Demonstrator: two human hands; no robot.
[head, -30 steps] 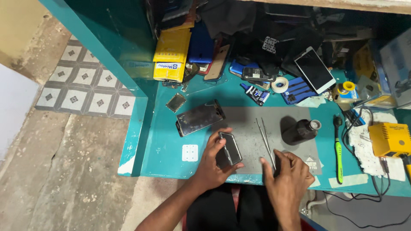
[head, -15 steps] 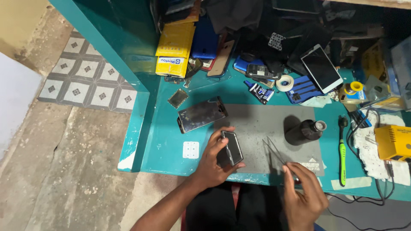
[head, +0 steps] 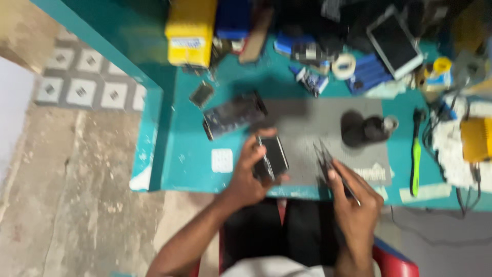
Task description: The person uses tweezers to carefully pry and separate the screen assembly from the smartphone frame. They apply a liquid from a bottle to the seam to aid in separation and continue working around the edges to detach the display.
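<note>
Small dark rectangular phone [head: 272,158], frame centre, clamped in left hand [head: 249,174] fingers; right hand [head: 354,200] fingers pinch thin metal tweezers [head: 328,163], over teal table [head: 189,154]

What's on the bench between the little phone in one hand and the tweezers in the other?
Only bare grey work mat. In the head view nothing lies between the small phone in the left hand and the tweezers in the right hand.

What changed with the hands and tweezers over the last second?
The right hand has lifted the tweezers off the grey mat and drawn them back toward the bench edge, now gripped. The left hand still holds the small phone in the same spot.
</note>
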